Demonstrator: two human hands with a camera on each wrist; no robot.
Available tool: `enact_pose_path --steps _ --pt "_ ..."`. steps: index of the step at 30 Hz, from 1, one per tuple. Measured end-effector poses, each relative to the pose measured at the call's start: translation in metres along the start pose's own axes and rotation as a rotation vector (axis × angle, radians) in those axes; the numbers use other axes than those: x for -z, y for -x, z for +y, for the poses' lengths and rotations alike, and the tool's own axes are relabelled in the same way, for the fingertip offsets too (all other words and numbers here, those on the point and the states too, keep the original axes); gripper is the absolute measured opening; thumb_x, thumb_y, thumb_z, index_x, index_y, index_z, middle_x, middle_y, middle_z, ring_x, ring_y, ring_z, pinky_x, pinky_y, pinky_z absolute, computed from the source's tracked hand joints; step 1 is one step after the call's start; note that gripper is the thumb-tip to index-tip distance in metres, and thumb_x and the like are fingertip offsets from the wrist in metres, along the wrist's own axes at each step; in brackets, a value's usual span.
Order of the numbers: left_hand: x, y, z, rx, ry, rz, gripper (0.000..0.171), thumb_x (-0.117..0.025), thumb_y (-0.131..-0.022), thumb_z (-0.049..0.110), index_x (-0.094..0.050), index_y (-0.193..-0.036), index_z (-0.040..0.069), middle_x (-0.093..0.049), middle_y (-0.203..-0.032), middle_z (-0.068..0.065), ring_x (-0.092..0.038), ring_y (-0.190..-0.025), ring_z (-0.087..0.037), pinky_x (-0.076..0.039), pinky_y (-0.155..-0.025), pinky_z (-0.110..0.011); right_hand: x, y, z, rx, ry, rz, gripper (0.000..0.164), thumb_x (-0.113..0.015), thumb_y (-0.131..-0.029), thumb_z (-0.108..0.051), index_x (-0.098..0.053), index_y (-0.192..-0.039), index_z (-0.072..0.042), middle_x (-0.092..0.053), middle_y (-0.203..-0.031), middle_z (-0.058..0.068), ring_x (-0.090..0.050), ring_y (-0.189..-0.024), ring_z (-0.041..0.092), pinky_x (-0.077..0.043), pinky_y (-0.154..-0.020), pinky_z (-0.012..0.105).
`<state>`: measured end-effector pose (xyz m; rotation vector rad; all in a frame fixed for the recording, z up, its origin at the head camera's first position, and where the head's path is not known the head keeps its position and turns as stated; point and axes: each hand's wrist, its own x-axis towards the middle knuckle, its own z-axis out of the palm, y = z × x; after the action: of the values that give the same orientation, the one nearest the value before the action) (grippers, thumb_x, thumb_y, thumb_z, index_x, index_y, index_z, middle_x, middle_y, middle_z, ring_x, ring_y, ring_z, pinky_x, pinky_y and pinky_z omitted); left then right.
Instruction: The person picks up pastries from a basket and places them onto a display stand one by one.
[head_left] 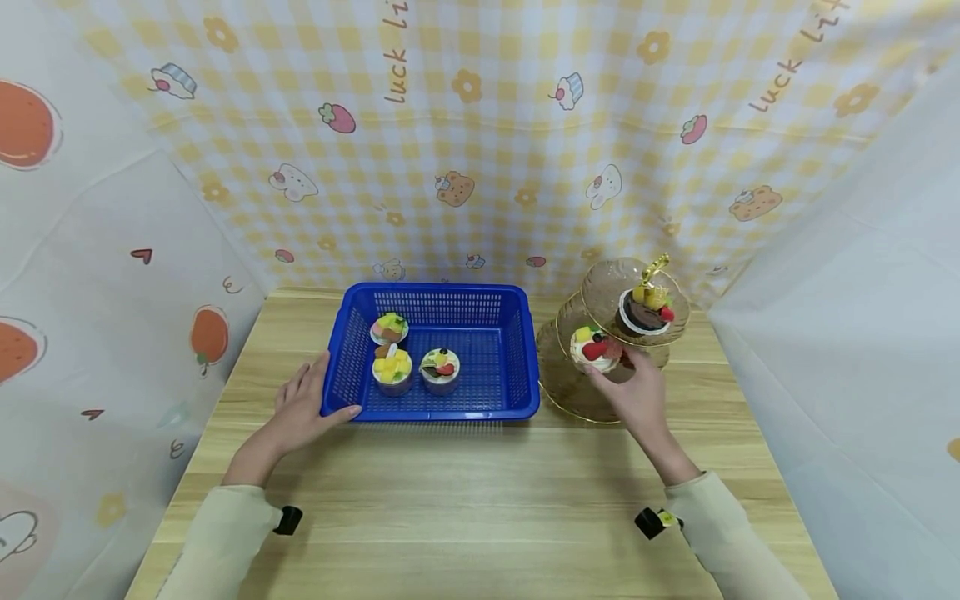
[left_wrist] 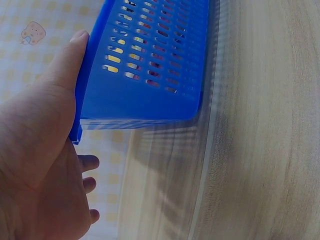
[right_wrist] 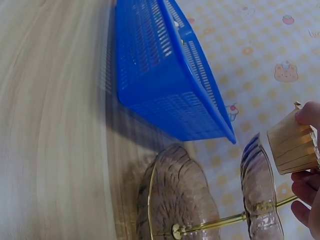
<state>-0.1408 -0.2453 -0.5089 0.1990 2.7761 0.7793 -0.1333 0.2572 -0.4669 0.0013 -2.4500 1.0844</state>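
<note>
My right hand point(head_left: 640, 392) pinches a cupcake point(head_left: 595, 347) topped with cream, strawberries and yellow fruit. Its gold paper cup point(right_wrist: 294, 142) shows in the right wrist view, held beside and above a smoky tray of the gold-rimmed tiered stand point(head_left: 558, 358). On the stand's top tray sits a chocolate cupcake point(head_left: 643, 312) with fruit. At the front left corner of a blue basket point(head_left: 450, 414), my left hand point(head_left: 300, 408) holds the rim, thumb along the front edge and fingers at the left side. Three fruit-topped cupcakes point(head_left: 440, 371) stand in the basket's left half.
A light wooden table point(head_left: 465, 500) bears the basket and, to its right, the stand. A yellow checked cloth point(head_left: 480, 200) hangs behind, with pale cloths at both sides. The stand's golden handle point(head_left: 655, 266) rises above its top tray.
</note>
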Motion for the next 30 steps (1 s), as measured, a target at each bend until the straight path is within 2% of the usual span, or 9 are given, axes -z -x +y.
enact_pose_path --steps 2,5,8,12,20,30 --pt "0.000 0.000 0.000 0.002 -0.003 0.000 0.115 -0.062 -0.087 0.064 0.010 -0.159 0.009 -0.005 -0.163 -0.031 0.001 -0.148 -0.055 0.002 -0.112 -0.077 0.001 -0.001 0.002 -0.010 0.003 0.003 0.034 -0.085 -0.073 -0.015 -0.065 -0.096 -0.003 -0.067 -0.094 0.014 -0.061 -0.090 0.023 -0.046 -0.080 0.030" --pt "0.000 0.000 0.000 0.004 -0.005 0.001 0.115 -0.062 -0.087 0.064 0.010 -0.159 0.009 -0.005 -0.163 -0.031 0.001 -0.148 -0.055 0.002 -0.112 -0.076 0.002 -0.002 0.003 -0.030 0.009 0.004 0.032 -0.085 -0.074 -0.017 -0.063 -0.092 -0.004 -0.064 -0.090 0.012 -0.059 -0.088 0.021 -0.046 -0.080 0.030" --pt "0.000 0.001 0.000 0.006 -0.007 -0.001 0.116 -0.061 -0.087 0.064 0.011 -0.159 0.009 -0.005 -0.163 -0.031 0.001 -0.148 -0.055 0.002 -0.112 -0.076 0.003 -0.003 0.005 -0.055 0.022 0.004 0.032 -0.085 -0.074 -0.020 -0.064 -0.092 -0.005 -0.065 -0.090 0.012 -0.059 -0.087 0.022 -0.047 -0.081 0.034" --pt "0.000 0.000 0.001 0.006 -0.006 -0.001 0.115 -0.061 -0.087 0.064 0.010 -0.159 0.009 -0.005 -0.163 -0.031 0.001 -0.148 -0.055 0.001 -0.112 -0.076 0.003 -0.005 0.008 -0.077 0.050 0.007 0.031 -0.085 -0.075 -0.022 -0.065 -0.091 -0.004 -0.067 -0.090 0.014 -0.062 -0.087 0.029 -0.046 -0.079 0.037" --pt "-0.001 0.000 0.000 0.003 -0.005 0.002 0.115 -0.061 -0.087 0.064 0.009 -0.159 0.009 -0.005 -0.163 -0.031 0.000 -0.148 -0.055 0.001 -0.112 -0.077 0.004 -0.010 0.013 -0.109 0.080 0.004 0.036 -0.085 -0.075 -0.023 -0.069 -0.099 -0.002 -0.070 -0.091 0.016 -0.064 -0.087 0.031 -0.047 -0.078 0.038" --pt "-0.001 0.000 0.000 0.002 0.000 -0.002 0.115 -0.062 -0.087 0.064 0.011 -0.159 0.009 -0.004 -0.164 -0.030 0.002 -0.149 -0.053 0.002 -0.112 -0.077 0.002 -0.012 0.017 -0.117 0.130 -0.001 0.034 -0.085 -0.074 -0.026 -0.069 -0.095 -0.005 -0.072 -0.088 0.016 -0.066 -0.085 0.031 -0.045 -0.074 0.036"
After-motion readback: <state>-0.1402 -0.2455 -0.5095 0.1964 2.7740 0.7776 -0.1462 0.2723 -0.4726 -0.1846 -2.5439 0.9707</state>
